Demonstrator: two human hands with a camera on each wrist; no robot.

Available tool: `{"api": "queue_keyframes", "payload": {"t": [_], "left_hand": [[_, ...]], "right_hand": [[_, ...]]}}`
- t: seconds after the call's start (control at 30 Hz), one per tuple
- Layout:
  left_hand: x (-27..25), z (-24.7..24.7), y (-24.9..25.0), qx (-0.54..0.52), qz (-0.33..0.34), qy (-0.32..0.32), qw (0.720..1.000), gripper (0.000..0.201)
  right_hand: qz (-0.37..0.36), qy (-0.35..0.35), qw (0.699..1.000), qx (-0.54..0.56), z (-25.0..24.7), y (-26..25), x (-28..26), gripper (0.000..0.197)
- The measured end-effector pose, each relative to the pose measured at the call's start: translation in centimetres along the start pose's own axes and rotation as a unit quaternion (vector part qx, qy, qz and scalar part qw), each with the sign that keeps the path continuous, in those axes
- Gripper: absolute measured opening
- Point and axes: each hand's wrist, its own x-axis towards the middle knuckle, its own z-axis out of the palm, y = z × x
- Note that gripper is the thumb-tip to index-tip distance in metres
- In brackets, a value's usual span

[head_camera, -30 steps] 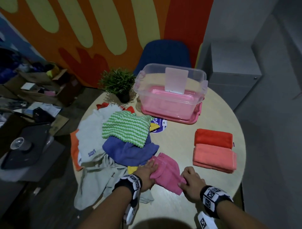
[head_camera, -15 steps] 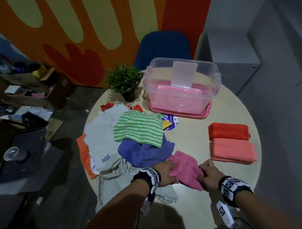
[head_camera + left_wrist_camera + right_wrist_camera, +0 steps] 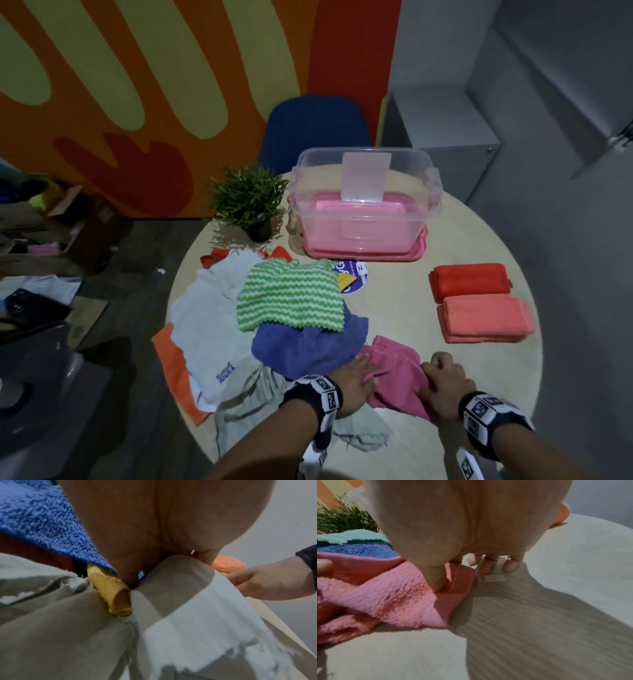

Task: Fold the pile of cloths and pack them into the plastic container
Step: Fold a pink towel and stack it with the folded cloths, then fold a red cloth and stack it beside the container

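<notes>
Step in hand: folding the fluffy pink terry cloth (image 3: 394, 380) at the near table edge, beside the unfolded pile. My right hand (image 3: 443, 383) pinched its right edge, thumb on top; my left hand (image 3: 356, 380) lay flat, fingers extended, on its left side. Next move likely calls for drawing the edge across squarely.

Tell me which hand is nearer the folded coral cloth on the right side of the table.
Right. The right hand pinches the pink cloth just below the coral cloth; the left hand lies flat on the pink cloth's far side.
</notes>
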Motion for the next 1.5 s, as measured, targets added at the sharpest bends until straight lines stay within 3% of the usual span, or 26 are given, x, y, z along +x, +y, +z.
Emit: {"api": "queue_keyframes", "payload": {"t": [0.07,0.13,0.2,0.27,0.4,0.47,0.57,0.67,0.83,1.17,1.33,1.4,1.5], "left_hand": [[-0.4,-0.4,0.4,-0.004,-0.001,0.006,1.0,0.053],[-0.6,-0.6,0.4,-0.01,0.004,0.021,1.0,0.053],[-0.6,-1.2,0.5,-0.041,-0.017,0.054,0.998,0.042],[-0.6,-2.1,0.8,-0.048,-0.042,0.085,0.994,0.027],[-0.8,-2.7,0.9,-0.016,-0.075,0.097,0.992,0.02],[-1.2,-2.2,0.7,-0.002,-0.093,0.092,0.991,0.023],[-2.2,-1.9,0.7,-0.029,-0.082,0.102,0.991,0.028],[-3.0,-3.2,0.7,-0.061,-0.086,0.145,0.984,0.028],[-4.0,-7.2,-1.1,-0.098,-0.119,0.244,0.957,0.017],[-8.8,-16.0,-11.5,-0.101,-0.229,0.383,0.889,0.011],[-9.6,-19.5,-19.3,-0.088,-0.305,0.379,0.869,0.014],[-9.0,-20.9,-22.2,-0.076,-0.319,0.368,0.87,0.013],[-7.4,-23.1,-26.6,-0.089,-0.337,0.35,0.87,0.017]], "right_hand": [[-0.014,-0.003,1.0,0.004,-0.2,0.2,-0.1,0.032],[-0.031,-0.012,0.999,0.023,-0.7,0.6,-0.4,0.022],[-0.05,-0.027,0.997,0.052,-1.3,1.3,-0.5,0.015],[-0.061,-0.036,0.995,0.067,-1.7,2.0,-0.7,0.022],[-0.082,-0.03,0.995,0.041,-1.4,2.4,-1.3,0.022],[-0.082,-0.023,0.996,0.027,-1.3,1.9,-1.3,0.013],[-0.083,0.004,0.996,0.021,-1.9,0.4,-0.4,0.032],[-0.109,0.06,0.991,0.046,-3.3,-1.5,0.7,0.03],[-0.174,0.068,0.98,0.072,-5.4,-5.4,2.0,0.021],[-0.289,0.109,0.942,0.127,-10.6,-17.5,6.3,0.02],[-0.309,0.109,0.942,0.076,-9.8,-23.9,9.7,0.046],[-0.281,0.071,0.957,0.009,-8.0,-25.1,10.9,0.06],[-0.235,0.02,0.971,-0.045,-4.8,-25.5,11.4,0.061]]}}
